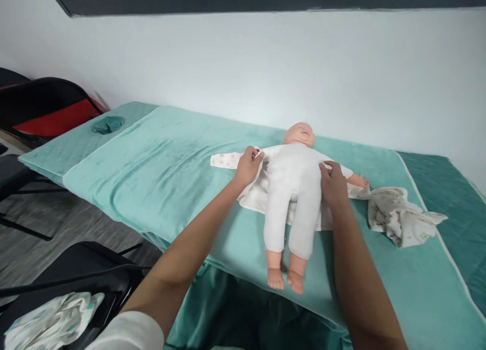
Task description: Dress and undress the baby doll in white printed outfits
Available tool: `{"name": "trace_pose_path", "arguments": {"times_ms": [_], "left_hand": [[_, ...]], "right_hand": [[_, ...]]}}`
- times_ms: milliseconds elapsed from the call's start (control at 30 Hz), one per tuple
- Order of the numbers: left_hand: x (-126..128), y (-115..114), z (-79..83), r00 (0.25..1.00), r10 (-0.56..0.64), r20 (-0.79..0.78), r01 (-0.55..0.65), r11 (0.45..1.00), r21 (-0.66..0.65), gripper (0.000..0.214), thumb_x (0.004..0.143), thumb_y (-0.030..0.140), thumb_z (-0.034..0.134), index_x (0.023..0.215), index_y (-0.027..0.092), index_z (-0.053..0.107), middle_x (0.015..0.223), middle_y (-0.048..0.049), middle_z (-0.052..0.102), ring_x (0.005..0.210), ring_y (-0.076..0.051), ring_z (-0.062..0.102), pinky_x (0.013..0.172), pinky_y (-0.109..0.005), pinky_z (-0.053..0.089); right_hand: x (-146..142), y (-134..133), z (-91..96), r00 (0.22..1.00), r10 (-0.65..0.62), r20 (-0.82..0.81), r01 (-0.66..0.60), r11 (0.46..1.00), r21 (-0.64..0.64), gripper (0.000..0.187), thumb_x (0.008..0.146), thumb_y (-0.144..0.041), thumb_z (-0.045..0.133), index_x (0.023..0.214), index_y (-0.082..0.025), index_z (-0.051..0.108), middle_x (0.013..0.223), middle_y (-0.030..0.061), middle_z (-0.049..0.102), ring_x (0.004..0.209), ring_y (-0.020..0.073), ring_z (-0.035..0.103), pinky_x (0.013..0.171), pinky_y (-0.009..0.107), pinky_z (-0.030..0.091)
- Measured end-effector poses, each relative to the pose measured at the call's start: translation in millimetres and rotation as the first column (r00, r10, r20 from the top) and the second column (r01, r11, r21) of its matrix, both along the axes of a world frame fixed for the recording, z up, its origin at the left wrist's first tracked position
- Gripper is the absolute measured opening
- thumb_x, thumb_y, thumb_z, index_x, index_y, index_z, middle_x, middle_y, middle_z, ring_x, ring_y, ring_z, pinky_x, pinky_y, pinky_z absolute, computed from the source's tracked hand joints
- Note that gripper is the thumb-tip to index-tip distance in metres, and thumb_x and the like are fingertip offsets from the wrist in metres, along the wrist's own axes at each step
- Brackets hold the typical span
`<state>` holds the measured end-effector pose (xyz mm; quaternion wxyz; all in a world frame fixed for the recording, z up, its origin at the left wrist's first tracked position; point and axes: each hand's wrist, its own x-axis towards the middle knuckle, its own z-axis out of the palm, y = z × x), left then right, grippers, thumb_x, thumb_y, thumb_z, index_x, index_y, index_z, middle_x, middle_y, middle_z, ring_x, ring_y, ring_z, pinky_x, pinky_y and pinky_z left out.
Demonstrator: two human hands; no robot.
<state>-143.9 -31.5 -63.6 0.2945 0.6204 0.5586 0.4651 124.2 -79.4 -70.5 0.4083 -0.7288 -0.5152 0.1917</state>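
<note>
A baby doll (292, 188) in a white body suit lies on its back on the teal-covered table (159, 158), head toward the wall. Beneath it is spread an open white patterned garment (255, 195). My left hand (248, 165) grips the garment's edge beside the doll's right shoulder, where a sleeve (225, 160) stretches out to the left. My right hand (333, 183) rests on the doll's left side and pinches the cloth there. The doll's bare left hand (359, 180) pokes out past my right hand.
A crumpled patterned cloth (398, 216) lies on the table right of the doll. A face hole (108, 124) is at the table's far left end. Black chairs (76, 274) stand at the left; one holds another patterned cloth (49, 322). A white wall is behind.
</note>
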Motion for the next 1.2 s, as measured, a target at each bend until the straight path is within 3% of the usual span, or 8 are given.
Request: {"name": "trace_pose_path", "arguments": {"times_ms": [233, 467, 633, 733, 867, 1000, 1100, 1200], "left_hand": [[25, 20, 30.4, 0.962, -0.067, 0.265, 0.094, 0.992, -0.09, 0.025, 0.098, 0.029, 0.053, 0.077, 0.021, 0.041, 0.074, 0.0047, 0.037, 0.069, -0.01, 0.037, 0.071, -0.025, 0.033], [33, 19, 70.2, 0.991, -0.053, 0.121, 0.071, 0.986, -0.15, 0.027, 0.097, 0.027, 0.055, 0.075, 0.021, 0.042, 0.069, 0.0046, 0.041, 0.065, -0.01, 0.038, 0.068, -0.027, 0.033], [40, -9, 97.6, 0.973, -0.232, 0.002, 0.223, 0.932, -0.286, 0.03, 0.092, 0.028, 0.062, 0.069, 0.02, 0.044, 0.062, 0.0037, 0.046, 0.056, -0.01, 0.046, 0.062, -0.028, 0.035], [45, -19, 104.2, 0.925, -0.373, 0.073, 0.371, 0.842, -0.392, 0.029, 0.093, 0.033, 0.059, 0.071, 0.021, 0.045, 0.065, 0.0011, 0.056, 0.049, -0.012, 0.054, 0.054, -0.028, 0.037], [45, -10, 89.4, 0.979, -0.187, -0.077, 0.177, 0.976, -0.125, 0.019, 0.093, 0.031, 0.054, 0.078, 0.021, 0.05, 0.089, -0.0034, 0.071, 0.064, -0.015, 0.064, 0.065, -0.03, 0.047], [48, 1, 65.7, 0.902, -0.134, -0.411, 0.164, 0.986, 0.04, 0.016, 0.095, 0.02, 0.046, 0.091, 0.02, 0.062, 0.101, -0.0075, 0.075, 0.098, -0.023, 0.068, 0.088, -0.036, 0.049], [61, 2, 60.9, 0.83, -0.217, -0.513, 0.267, 0.963, 0.025, 0.025, 0.097, 0.02, 0.043, 0.111, 0.018, 0.063, 0.12, -0.0101, 0.072, 0.112, -0.025, 0.065, 0.094, -0.037, 0.048], [84, 3, 66.7, 0.743, -0.198, -0.639, 0.296, 0.954, 0.049, 0.027, 0.099, 0.02, 0.043, 0.118, 0.015, 0.062, 0.126, -0.0137, 0.069, 0.121, -0.027, 0.061, 0.097, -0.038, 0.047]], "right_hand": [[-9, 5, -7.8, 0.922, 0.212, -0.324, -0.169, 0.973, 0.156, 0.071, 0.084, -0.061, 0.064, 0.14, -0.02, 0.051, 0.115, 0.0112, 0.072, 0.098, 0.0241, 0.068, 0.094, 0.045, 0.054], [-15, 9, -18.3, 0.794, 0.506, -0.336, -0.491, 0.86, 0.135, 0.095, 0.085, -0.066, 0.067, 0.16, -0.024, 0.029, 0.152, 0.0144, 0.052, 0.145, 0.0306, 0.045, 0.118, 0.05, 0.04], [-13, 8, -22.2, 0.771, 0.54, -0.337, -0.549, 0.832, 0.076, 0.096, 0.087, -0.066, 0.064, 0.163, -0.024, 0.022, 0.161, 0.0149, 0.041, 0.152, 0.0294, 0.035, 0.121, 0.05, 0.037], [-12, 6, -21.7, 0.815, 0.5, -0.292, -0.506, 0.86, 0.062, 0.092, 0.088, -0.064, 0.064, 0.161, -0.022, 0.028, 0.154, 0.017, 0.049, 0.147, 0.0299, 0.043, 0.118, 0.049, 0.04], [-12, 4, -17.2, 0.905, 0.392, -0.168, -0.384, 0.92, 0.08, 0.073, 0.086, -0.061, 0.064, 0.146, -0.021, 0.051, 0.128, 0.0148, 0.069, 0.115, 0.0295, 0.067, 0.106, 0.048, 0.048], [1, 10, -13.7, 0.988, 0.104, -0.114, -0.082, 0.98, 0.181, 0.036, 0.088, -0.05, 0.056, 0.104, -0.021, 0.069, 0.093, 0.007, 0.074, 0.092, 0.0245, 0.069, 0.095, 0.044, 0.051], [23, 16, -15.0, 0.977, -0.161, -0.141, 0.195, 0.941, 0.276, 0.028, 0.083, -0.042, 0.055, 0.097, -0.019, 0.066, 0.103, 0.0087, 0.071, 0.102, 0.0246, 0.065, 0.098, 0.043, 0.048], [41, 20, -17.8, 0.92, -0.264, -0.289, 0.328, 0.923, 0.203, 0.033, 0.079, -0.043, 0.059, 0.104, -0.021, 0.062, 0.115, 0.0085, 0.066, 0.113, 0.0251, 0.06, 0.101, 0.043, 0.047]]}}
